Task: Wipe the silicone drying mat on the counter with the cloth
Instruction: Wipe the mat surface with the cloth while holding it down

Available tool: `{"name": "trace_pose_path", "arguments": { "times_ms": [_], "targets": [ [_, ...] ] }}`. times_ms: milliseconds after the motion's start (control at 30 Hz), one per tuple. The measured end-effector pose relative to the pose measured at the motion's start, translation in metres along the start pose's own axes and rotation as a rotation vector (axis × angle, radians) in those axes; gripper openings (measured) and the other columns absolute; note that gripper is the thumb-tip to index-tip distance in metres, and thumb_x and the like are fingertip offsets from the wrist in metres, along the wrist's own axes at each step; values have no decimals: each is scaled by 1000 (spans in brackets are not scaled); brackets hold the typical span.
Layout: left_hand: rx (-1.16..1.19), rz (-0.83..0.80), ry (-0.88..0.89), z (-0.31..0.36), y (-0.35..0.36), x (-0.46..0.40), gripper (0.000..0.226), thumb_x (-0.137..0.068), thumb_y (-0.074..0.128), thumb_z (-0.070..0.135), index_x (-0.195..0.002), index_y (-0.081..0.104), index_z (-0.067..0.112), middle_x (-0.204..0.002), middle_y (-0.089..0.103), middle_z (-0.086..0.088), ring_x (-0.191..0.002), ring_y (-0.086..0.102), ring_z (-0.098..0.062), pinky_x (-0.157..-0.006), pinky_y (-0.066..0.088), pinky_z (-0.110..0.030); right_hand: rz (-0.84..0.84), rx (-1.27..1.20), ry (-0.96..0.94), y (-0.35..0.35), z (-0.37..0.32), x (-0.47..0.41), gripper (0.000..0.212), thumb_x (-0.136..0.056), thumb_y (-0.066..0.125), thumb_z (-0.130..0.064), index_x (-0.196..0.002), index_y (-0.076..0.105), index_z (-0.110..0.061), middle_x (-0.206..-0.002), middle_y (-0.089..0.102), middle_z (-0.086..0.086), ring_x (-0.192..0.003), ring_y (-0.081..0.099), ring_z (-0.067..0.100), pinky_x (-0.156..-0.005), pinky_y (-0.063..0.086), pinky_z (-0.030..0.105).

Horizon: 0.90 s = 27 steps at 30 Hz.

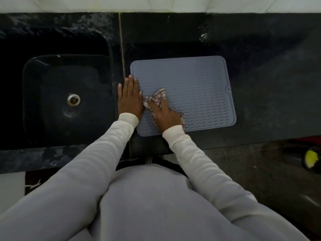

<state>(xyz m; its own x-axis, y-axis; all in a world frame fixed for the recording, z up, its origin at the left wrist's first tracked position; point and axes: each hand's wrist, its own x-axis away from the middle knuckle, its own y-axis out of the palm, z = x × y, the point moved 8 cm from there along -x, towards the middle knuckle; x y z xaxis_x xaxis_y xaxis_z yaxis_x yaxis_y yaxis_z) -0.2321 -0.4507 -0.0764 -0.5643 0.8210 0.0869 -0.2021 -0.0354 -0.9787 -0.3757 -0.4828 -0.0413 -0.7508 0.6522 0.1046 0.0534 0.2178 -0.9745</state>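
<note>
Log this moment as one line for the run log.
left hand flat on mat edge | right hand presses cloth on mat | sink left

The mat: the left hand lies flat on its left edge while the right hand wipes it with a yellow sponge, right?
Not quite. The head view shows the right hand wiping the mat with a checked cloth, not a yellow sponge. The left hand does lie flat on its left edge.
</note>
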Motion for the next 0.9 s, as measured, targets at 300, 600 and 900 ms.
{"name": "trace_pose_path", "arguments": {
  "times_ms": [300, 600, 900],
  "targets": [
    [-16, -12, 2, -1, 0, 1, 55, -107, 15, 32, -157, 6, 11, -165, 1, -9, -152, 0, -23, -122, -9, -42, 22, 11, 204, -41, 129, 22, 44, -93, 51, -29, -136, 53, -29, -125, 53, 21, -67, 62, 41, -59, 49, 40],
    [1, -18, 5, -3, 2, 1, 56, -107, 13, 32, -157, 4, 10, -165, 1, -8, -152, -1, -23, -122, -8, -43, 44, 103, 534, -65, 252, 52, 41, -95, 53, -30, -136, 49, -32, -113, 48, 25, -74, 59, 51, -70, 48, 55],
    [97, -18, 12, -2, -3, 1, 55, -107, 16, 31, -157, 7, 10, -165, 4, -7, -152, -1, -20, -122, -11, -41, 124, -42, 443, -89, 175, 23, 42, -92, 58, -27, -133, 54, -28, -121, 51, 21, -84, 60, 49, -71, 49, 50]
  ]
}}
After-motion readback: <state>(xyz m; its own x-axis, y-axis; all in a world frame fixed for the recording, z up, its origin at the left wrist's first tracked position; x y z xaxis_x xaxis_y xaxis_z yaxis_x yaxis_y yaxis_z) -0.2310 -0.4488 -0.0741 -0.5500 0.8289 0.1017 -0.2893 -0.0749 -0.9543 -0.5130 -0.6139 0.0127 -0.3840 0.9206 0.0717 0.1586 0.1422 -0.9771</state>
